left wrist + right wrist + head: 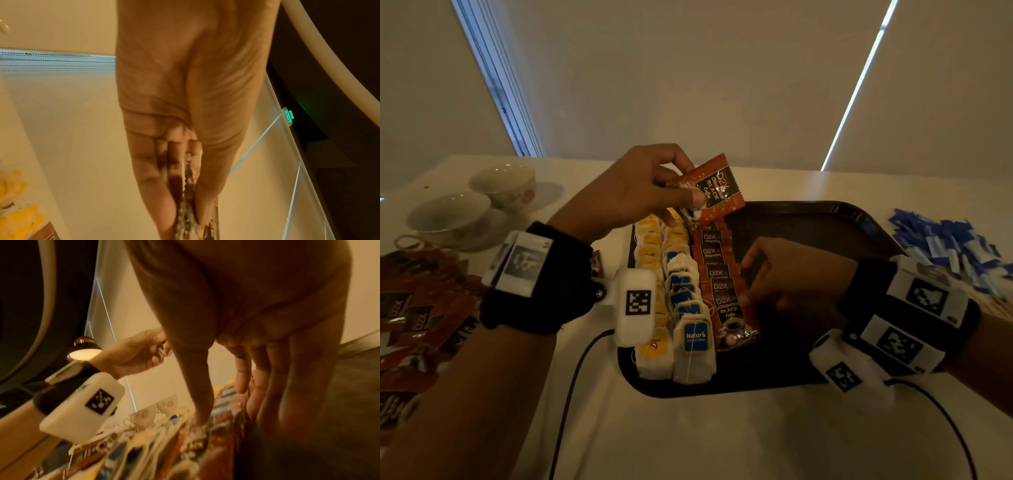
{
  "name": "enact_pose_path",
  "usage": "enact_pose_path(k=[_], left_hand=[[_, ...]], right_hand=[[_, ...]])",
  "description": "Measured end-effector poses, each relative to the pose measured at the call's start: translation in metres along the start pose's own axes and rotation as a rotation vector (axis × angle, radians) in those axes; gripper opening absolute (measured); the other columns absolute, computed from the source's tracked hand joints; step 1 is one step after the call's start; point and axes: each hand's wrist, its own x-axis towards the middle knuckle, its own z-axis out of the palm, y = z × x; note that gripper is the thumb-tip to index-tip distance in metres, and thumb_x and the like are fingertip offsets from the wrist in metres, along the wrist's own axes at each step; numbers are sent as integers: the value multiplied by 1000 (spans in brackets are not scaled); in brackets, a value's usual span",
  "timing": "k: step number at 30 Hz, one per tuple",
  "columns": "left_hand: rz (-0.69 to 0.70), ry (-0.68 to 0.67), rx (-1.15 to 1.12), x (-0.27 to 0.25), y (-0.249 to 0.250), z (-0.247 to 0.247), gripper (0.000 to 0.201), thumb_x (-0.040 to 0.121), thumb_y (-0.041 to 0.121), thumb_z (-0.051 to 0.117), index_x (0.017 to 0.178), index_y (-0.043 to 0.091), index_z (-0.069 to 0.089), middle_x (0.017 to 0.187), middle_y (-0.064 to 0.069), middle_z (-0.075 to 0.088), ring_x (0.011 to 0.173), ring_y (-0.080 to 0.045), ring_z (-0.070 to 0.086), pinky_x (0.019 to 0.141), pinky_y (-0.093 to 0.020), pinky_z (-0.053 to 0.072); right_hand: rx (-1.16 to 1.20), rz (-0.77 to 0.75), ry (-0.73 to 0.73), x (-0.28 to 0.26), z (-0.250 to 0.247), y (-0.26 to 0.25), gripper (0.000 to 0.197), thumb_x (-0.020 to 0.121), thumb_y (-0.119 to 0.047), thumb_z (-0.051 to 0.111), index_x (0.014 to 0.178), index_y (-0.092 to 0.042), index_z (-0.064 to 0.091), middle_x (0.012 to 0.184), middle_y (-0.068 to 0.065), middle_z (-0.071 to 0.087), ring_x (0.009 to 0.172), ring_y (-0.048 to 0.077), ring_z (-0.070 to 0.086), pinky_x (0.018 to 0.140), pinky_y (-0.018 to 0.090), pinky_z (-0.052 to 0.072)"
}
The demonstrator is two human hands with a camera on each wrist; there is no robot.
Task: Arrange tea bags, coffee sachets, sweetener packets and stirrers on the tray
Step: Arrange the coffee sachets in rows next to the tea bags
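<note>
Pinching one coffee sachet above the tray, left hand readies it for the row (right hand, fingers extended, steadies those).

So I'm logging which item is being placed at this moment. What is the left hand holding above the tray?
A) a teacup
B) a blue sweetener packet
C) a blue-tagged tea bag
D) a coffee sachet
D: the left hand pinches an orange-brown coffee sachet printed "BLACK Coffee", held above the dark tray.
</note>
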Motion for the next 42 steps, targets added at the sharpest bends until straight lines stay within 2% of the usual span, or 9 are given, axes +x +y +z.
enact_pose_path(k=[3,7,10,13,17,22,25,34,42], left_hand=[[-28,-17,-41,1,-3,2,24,78,13,71,95,5,56,85,-9,73,77,-21,72,59,-26,58],[-43,-29,-73,2,-5,8,25,78,11,71,96,3,56,85,-12,73,76,-23,72,61,-28,59],[-56,-64,-83,3,-5,14,27,80,13,70,99,0,57,88,-13,73,78,-23,72,66,-31,60],[-27,-125,-7,1,-4,17,35,77,32,66,96,3,62,90,-9,72,83,-22,71,72,-32,60],[23,-105,65,0,-2,16,42,78,44,58,97,7,64,87,-7,72,82,-23,69,72,-33,58],[32,-46,86,1,-3,5,13,89,26,61,97,16,63,89,-6,71,76,-16,69,64,-23,56],[37,-26,82,1,-3,0,12,88,25,63,97,18,62,87,-5,71,73,-14,69,61,-21,55],[41,-27,116,1,-5,-4,13,87,27,63,98,19,62,88,-6,71,72,-12,68,59,-20,54],[40,-48,133,2,-7,-4,14,88,25,63,99,17,62,89,-6,71,71,-11,68,60,-21,54]], right_hand=[[191,-167,246,-8,-9,-8,23,86,-23,63,106,-18,53,93,0,58,80,11,59,58,22,51],[600,-276,220,-21,-15,-21,15,91,-19,56,103,-9,58,92,8,63,74,12,62,57,22,57],[610,-333,308,-21,-14,-22,13,91,-17,56,100,-8,60,96,7,64,79,10,62,59,21,57],[556,-336,391,-19,-16,-15,7,90,-13,57,92,-8,62,95,6,64,82,11,62,62,22,58],[406,-227,246,-23,-23,-6,7,84,-8,63,91,-10,64,88,4,67,77,12,64,63,20,56],[68,-87,-26,-26,-23,5,15,81,-10,66,93,-18,60,85,-2,67,70,9,65,63,20,52],[-23,-4,-109,-23,-16,8,22,80,-11,68,94,-21,55,83,-2,67,67,9,65,58,21,47],[-18,68,-194,-13,4,7,28,81,-9,68,94,-24,48,80,-1,69,67,9,67,65,23,53],[-106,91,-197,-17,1,6,22,80,-22,70,91,-27,52,79,-4,66,67,6,64,68,25,54]])
